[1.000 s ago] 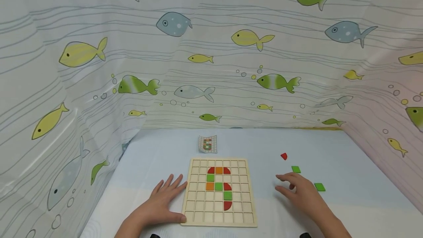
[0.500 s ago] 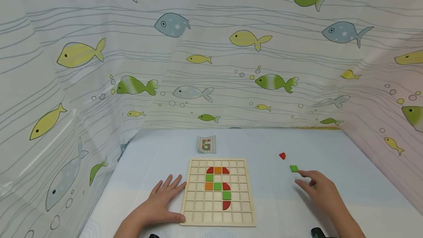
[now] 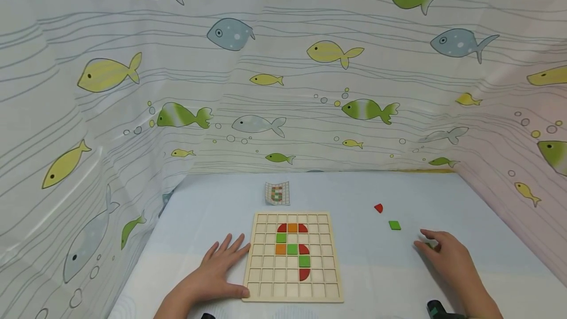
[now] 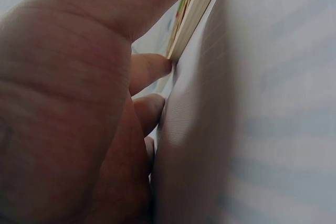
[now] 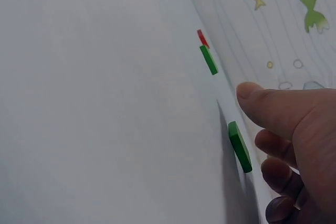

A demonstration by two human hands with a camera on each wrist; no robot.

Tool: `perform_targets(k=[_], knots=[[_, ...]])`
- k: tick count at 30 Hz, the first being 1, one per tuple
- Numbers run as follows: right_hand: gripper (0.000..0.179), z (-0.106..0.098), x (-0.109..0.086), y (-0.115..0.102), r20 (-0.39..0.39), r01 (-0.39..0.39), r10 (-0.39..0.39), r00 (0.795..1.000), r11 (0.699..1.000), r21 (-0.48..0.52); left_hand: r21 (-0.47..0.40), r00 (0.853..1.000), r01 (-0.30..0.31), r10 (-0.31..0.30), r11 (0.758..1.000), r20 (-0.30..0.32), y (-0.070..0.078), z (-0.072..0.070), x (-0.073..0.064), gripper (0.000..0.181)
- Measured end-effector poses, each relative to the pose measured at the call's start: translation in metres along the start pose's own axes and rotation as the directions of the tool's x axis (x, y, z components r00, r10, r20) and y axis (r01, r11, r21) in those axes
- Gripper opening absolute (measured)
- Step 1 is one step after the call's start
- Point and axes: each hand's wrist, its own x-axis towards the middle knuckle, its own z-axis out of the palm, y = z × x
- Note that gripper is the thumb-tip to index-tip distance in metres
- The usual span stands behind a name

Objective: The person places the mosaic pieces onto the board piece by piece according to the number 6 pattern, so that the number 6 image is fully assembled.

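Note:
A square wooden grid board (image 3: pixel 322 276) lies on the table with red, orange and green tiles set in some of its cells. My left hand (image 3: pixel 217 270) lies spread along the board's left side, thumb at the near corner and a fingertip against the edge. Over at the right, my right hand (image 3: pixel 452 255) hovers above a green square tile (image 5: pixel 240 148), its bent fingers apart and holding nothing. That tile is mostly hidden by the hand in the head view. Farther off lie another green square tile (image 3: pixel 394 225) and a red quarter-round tile (image 3: pixel 378 208).
Behind the board lies a small paper card (image 3: pixel 277 194) printed with a coloured grid pattern. A fish-printed sheet (image 3: pixel 301 92) hangs around the back and sides of the pale blue table (image 3: pixel 354 191).
My right hand has moved to the right, past the nearer-to-board green tile, to the outer green tile. The left hand and board have stayed in place.

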Motion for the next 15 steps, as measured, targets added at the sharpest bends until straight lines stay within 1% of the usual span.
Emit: perform_targets(k=[4,8,10,15], knots=[[0.051,-0.001,0.000,0.005,0.008,0.000,0.000,1.000,1.000,-0.017,-0.015,1.000,-0.008,0.008,1.000,0.001,0.001,0.000,0.000,0.107],[0.055,-0.004,-0.001,0.007,0.046,-0.041,0.043,0.998,0.998,-0.040,-0.025,1.000,-0.006,0.006,1.000,0.006,0.002,-0.001,0.001,0.108],[0.056,-0.006,-0.001,0.006,0.066,-0.075,0.078,0.995,0.996,-0.046,-0.027,1.000,0.001,-0.001,1.000,0.009,0.002,-0.001,0.002,0.108],[0.059,-0.013,-0.001,0.003,0.124,-0.119,0.124,0.984,0.992,-0.052,-0.029,1.000,0.008,-0.008,1.000,0.007,0.001,0.000,0.001,0.107]])
